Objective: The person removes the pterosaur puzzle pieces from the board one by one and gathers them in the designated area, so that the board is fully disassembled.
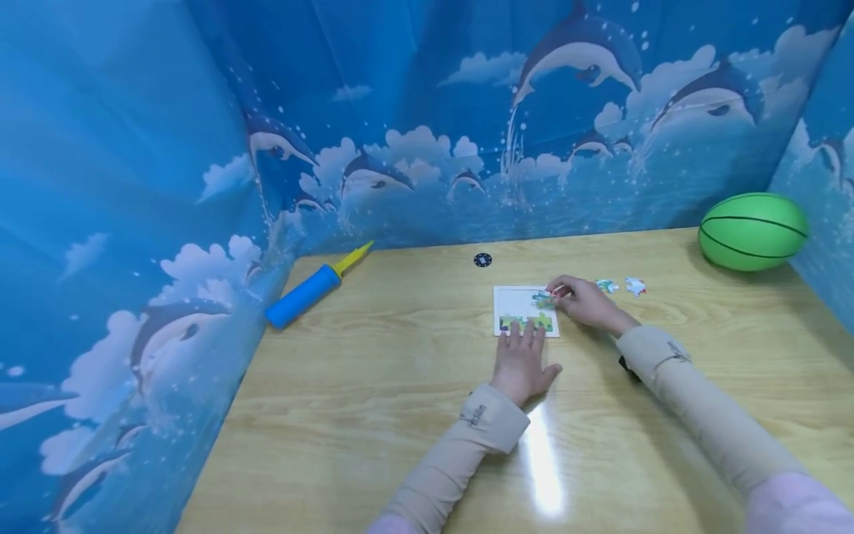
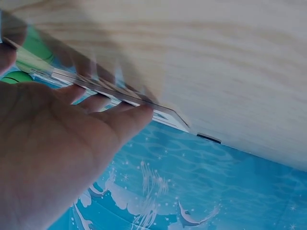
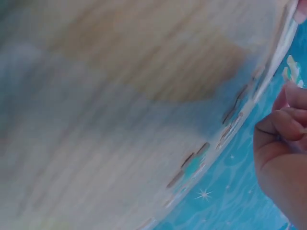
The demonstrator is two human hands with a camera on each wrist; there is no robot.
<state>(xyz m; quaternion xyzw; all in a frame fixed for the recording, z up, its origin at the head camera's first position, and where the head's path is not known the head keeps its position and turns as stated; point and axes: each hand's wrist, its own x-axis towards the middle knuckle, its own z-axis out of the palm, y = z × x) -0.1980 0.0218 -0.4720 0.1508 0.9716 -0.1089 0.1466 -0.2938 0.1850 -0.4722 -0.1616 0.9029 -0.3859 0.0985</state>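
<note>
Wooden table (image 1: 400,386) enclosed by blue dolphin backdrop (image 1: 167,148); green ball (image 1: 752,231) in corner.

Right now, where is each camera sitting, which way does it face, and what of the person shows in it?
Head: worn high, facing forward and down at the table; shows both sleeved arms, left hand on the puzzle board, right hand pinching a puzzle piece.
Left wrist: faces along the palm; shows left-hand fingers on the board's edge.
Right wrist: blurred; shows curled right-hand fingers.
Shared: all see the board and blue dolphin backdrop.
</note>
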